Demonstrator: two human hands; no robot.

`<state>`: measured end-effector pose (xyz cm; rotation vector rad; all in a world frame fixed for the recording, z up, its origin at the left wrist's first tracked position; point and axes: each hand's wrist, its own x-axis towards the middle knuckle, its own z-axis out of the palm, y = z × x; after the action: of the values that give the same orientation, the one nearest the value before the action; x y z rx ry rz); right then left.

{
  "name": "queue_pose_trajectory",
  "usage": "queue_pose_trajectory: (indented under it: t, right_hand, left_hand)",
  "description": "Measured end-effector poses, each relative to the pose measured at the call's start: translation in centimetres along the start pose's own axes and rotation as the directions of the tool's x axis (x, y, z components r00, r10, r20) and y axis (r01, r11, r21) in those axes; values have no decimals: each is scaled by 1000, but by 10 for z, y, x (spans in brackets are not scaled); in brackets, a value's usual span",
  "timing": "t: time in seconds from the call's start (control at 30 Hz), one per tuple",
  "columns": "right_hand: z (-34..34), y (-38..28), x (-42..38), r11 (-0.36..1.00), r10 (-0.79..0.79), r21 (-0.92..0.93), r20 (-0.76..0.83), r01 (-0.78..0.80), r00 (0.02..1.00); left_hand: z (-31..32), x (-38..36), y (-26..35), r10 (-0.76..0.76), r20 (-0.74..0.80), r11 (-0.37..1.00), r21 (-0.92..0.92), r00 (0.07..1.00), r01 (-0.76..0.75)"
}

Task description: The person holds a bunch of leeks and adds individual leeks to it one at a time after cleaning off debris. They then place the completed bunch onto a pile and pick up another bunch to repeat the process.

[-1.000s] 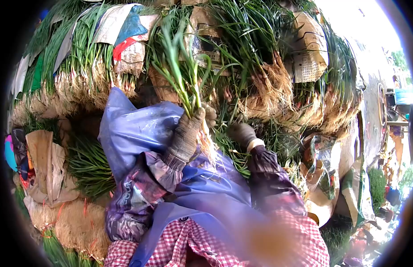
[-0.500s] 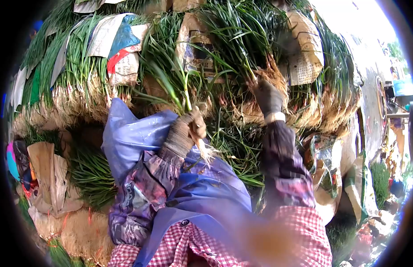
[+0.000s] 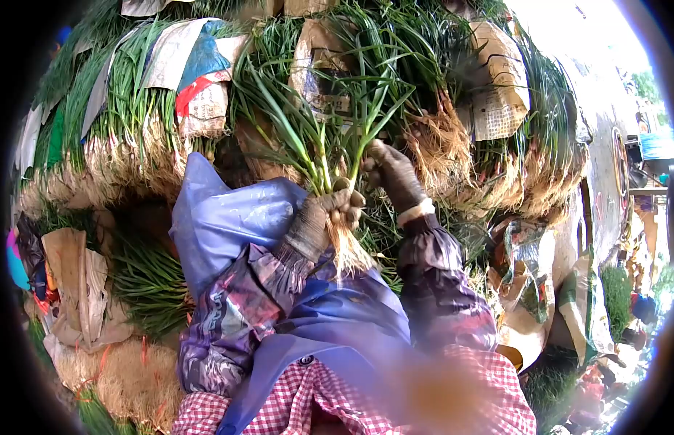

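Observation:
My left hand [image 3: 326, 217], in a dirty knit glove, is closed around a few green garlic stalks [image 3: 322, 163]. Their pale roots [image 3: 348, 250] hang below its fingers over the blue apron [image 3: 330, 312]. Just to the right, my gloved right hand [image 3: 393, 174] has its fingers curled against another green garlic stalk [image 3: 359, 148], whose lower end runs into the left hand's grip. The leaves of these stalks fan upward in front of the heap. Part of the right fingers' contact with the stalk is hidden.
A heap of green garlic [image 3: 126, 145] rises ahead, roots outward, with a paper sack piece [image 3: 500, 80] and white sheeting [image 3: 174, 58] among it. More greens [image 3: 152, 283] lie at the left, beside brown sacking [image 3: 79, 283]. An open sack [image 3: 525, 290] stands at the right.
My right hand has come down and left from the heap, bringing a stalk to my left hand. The bunch in my left hand has grown, and that hand has shifted slightly right.

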<state>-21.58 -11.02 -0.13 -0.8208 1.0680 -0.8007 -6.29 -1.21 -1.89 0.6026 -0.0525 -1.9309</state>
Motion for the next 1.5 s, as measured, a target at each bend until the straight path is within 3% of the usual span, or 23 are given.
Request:
queue_pose_trajectory:
  t: [0.07, 0.17, 0.2, 0.3, 0.4, 0.43, 0.5, 0.57, 0.6, 0.7, 0.77, 0.8, 0.83, 0.9, 0.97, 1.03, 1.13, 1.17, 1.2, 1.23, 1.3, 1.43, 1.5]
  right_hand:
    - [13, 15, 9, 996, 29, 82, 72, -35, 997]
    - [32, 31, 4, 753, -53, 620, 391, -220, 919]
    - [36, 31, -2, 701, -60, 666, 410, -254, 910]
    - [40, 37, -2, 594, -199, 755, 473, -278, 858]
    - [42, 28, -5, 993, -73, 79, -187, 89, 980]
    - [28, 49, 3, 894, -298, -409, -246, 180, 922]
    - [-9, 70, 3, 255, -311, -962, -177, -97, 934]
    - [-30, 67, -9, -60, 102, -986, 151, 158, 983]
    - [3, 31, -31, -180, 159, -983, -71, -42, 985]
    - [8, 1, -32, -41, -557, -992, 124, 122, 821]
    - [11, -6, -9, -223, -589, -961, 268, 166, 763]
    - [-6, 12, 17, -276, -551, -902, 431, 331, 715]
    - [7, 15, 10, -413, -466, -898, 353, 153, 812]
    - [17, 22, -11, 30, -274, -969, 227, 244, 935]
    - [12, 33, -45, 159, 40, -959, 243, 234, 969]
    - [-21, 59, -75, 100, 177, -886, 464, 453, 868]
    - [-41, 57, -74, -403, 731, -843, -62, 356, 680]
    - [-52, 67, -58, -494, 494, -868, -228, 55, 839]
    - [-62, 46, -58, -320, 14, -935, 156, 152, 988]
    - [-46, 15, -49, -248, -209, -961, -68, -120, 976]
    - [-60, -8, -6, -129, -563, -970, -98, -204, 820]
    - [-72, -9, 35, -98, -492, -976, -123, -195, 862]
    - [-54, 4, 8, 62, -568, -985, 98, 162, 817]
  left_hand:
    - [14, -11, 1, -4, -115, 998, 56, 993, 11]
    - [6, -7, 12, -105, 319, 973, -162, 942, 163]
    - [18, -19, 10, -28, 183, 992, -120, 983, 51]
    - [14, -20, 6, -46, 303, 997, -49, 952, 64]
    - [7, -18, 4, 8, 162, 998, -69, 987, 4]
    - [0, -16, 2, 41, 104, 998, -43, 994, -37]
    - [5, -17, 4, 46, -10, 998, 49, 999, -46]
    - [4, -18, 3, 72, -111, 988, 141, 991, -56]
    - [2, -22, 0, 55, -122, 989, 147, 991, -37]
    - [5, -18, -1, 20, -115, 983, 182, 993, 1]
    - [7, -17, -1, 21, -127, 982, 186, 992, 3]
    - [7, -18, -2, 29, -139, 982, 188, 990, -3]
    - [7, -19, -1, 39, -151, 982, 188, 988, -10]
    - [13, -24, 0, 81, -212, 974, 225, 974, -32]
    - [8, -26, 3, 103, -160, 967, 249, 982, -61]
    - [13, -30, 5, 233, -85, 958, 189, 969, -214]
    - [26, -30, 8, 354, 25, 921, 166, 935, -353]
    - [34, -30, 5, 370, -20, 917, 166, 929, -361]
    - [36, -31, 2, 382, -72, 915, 169, 921, -366]
    - [16, -22, 0, 323, -10, 923, 224, 946, -312]
    - [24, -19, 2, 281, -35, 952, 137, 959, -274]
    - [-2, -3, 6, 86, -9, 996, 38, 996, -85]
    - [-2, -2, 2, 148, -187, 981, 153, 971, -120]
